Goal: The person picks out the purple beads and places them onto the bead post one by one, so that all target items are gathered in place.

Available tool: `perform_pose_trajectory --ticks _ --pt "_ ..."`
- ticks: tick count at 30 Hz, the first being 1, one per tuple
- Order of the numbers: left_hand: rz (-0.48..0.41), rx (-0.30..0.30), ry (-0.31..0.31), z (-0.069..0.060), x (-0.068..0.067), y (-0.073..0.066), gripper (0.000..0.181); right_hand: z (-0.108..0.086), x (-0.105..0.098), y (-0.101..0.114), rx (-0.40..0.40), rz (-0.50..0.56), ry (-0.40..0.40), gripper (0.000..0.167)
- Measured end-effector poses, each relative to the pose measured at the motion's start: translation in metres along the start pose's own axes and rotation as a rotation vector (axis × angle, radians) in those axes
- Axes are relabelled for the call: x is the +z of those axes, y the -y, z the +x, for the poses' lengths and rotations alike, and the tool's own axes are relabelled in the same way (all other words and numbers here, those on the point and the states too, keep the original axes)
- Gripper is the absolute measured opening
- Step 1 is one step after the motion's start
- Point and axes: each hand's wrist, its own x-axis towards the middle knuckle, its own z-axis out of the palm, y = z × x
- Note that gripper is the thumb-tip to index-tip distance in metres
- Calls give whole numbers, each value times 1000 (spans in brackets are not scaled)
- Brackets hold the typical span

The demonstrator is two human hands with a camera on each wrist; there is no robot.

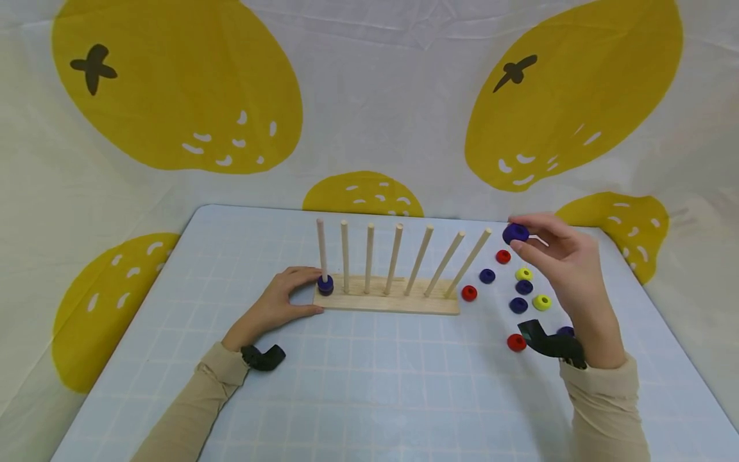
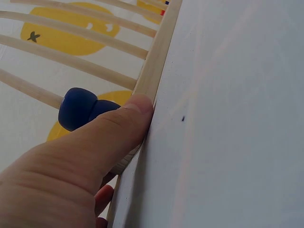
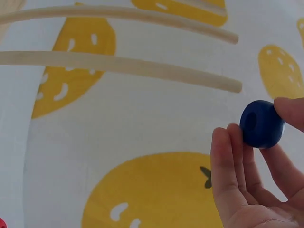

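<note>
A wooden peg stand [image 1: 387,305] with a row of several upright pegs stands mid-table. My left hand [image 1: 277,300] grips its left end, thumb along the front edge and fingers at the back edge. Two dark blue beads [image 2: 78,109] are stacked low on the leftmost peg, partly covered by the thumb in the left wrist view. Between thumb and fingers, my right hand [image 1: 568,260] pinches another blue bead [image 3: 263,124], raised off the table to the right of the rightmost peg [image 3: 209,81]. The hole in this bead faces the pegs in the right wrist view.
Loose beads lie right of the stand: red ones [image 1: 469,293], yellow ones [image 1: 541,302] and blue ones [image 1: 518,305], several in all. One blue bead [image 1: 566,332] is partly hidden by the right wrist strap. A cloth with yellow fruit prints [image 1: 381,115] hangs behind the table.
</note>
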Motion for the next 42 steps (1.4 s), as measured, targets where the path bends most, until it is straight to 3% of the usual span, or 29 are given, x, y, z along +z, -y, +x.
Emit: perform_pose_trajectory --ticks 12,23,31,42 --pt "5 -14 9 1 0 -1 68 20 20 22 -66 87 9 33" --pt "1 -19 18 1 0 1 68 35 46 42 -73 124 47 33" --pt "3 -13 17 1 0 2 69 46 62 47 -142 148 101 33" --pt "6 -20 24 0 1 5 69 61 83 50 -175 165 154 31"
